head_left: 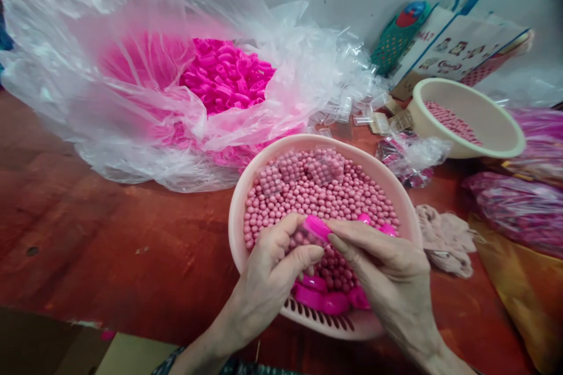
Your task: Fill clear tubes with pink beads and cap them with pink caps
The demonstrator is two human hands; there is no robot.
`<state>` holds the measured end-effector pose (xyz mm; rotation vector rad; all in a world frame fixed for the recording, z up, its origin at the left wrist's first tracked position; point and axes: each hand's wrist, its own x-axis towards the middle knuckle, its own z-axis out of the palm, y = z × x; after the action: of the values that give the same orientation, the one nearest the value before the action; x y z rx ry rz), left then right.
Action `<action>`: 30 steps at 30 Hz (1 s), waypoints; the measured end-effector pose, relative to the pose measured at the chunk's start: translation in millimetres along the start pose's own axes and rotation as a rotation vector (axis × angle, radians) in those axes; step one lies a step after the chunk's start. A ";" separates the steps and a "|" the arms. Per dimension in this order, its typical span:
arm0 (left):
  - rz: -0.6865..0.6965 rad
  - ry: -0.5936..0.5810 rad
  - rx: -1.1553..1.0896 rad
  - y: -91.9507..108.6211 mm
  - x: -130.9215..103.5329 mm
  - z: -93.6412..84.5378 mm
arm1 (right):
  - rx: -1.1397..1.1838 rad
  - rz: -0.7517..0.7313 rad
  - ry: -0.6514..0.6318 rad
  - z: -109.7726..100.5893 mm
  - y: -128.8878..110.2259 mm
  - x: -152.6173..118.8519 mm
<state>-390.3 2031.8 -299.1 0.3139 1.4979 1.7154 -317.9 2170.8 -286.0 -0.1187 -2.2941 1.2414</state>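
Both my hands are over a pale pink plastic basket [240,211] full of round pink beads [285,202]. Between the fingers of my left hand [275,266] is what looks like a small clear plastic case [301,240] with beads in it, partly hidden by the fingers. My right hand [391,272] pinches a bright pink plastic piece [316,227] at the top of that case; the left fingertips also touch it. Several clear cases of beads [325,165] lie at the basket's far side. More glossy pink pieces [336,303] lie near its front rim and right side.
A large clear bag [132,158] of pink plastic parts [229,76] stands behind left. Clear empty cases [345,108] are heaped behind the basket. At right are a cream bowl [497,140] with beads, pale string [444,237] and wrapped purple-pink packs [514,211].
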 end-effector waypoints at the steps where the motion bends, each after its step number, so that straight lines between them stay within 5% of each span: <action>1: -0.001 -0.004 -0.010 -0.7 0.1 0.0 | -0.029 -0.013 0.016 1.4 -0.5 -2.1; 7: -0.059 -0.039 -0.136 -3.4 0.3 -0.6 | -0.368 -0.344 0.090 10.7 -0.6 -19.6; 11: -0.037 -0.036 -0.093 -1.9 0.5 -0.9 | -0.337 -0.334 0.052 7.2 1.6 -13.3; 17: 0.060 0.018 -0.041 0.4 -0.1 0.7 | -0.418 -0.243 -0.171 -3.4 6.3 -6.3; 22: 0.065 0.007 0.052 -1.6 -3.3 0.9 | -0.686 -0.329 -0.317 -2.4 3.4 -6.8; 30: 0.077 0.061 0.312 -10.2 -10.1 -3.6 | -0.726 -0.450 -0.360 5.7 -2.8 4.6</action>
<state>-382.1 2021.8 -306.2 0.4902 1.8218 1.5591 -324.2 2166.3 -284.3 0.3765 -2.7652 0.1818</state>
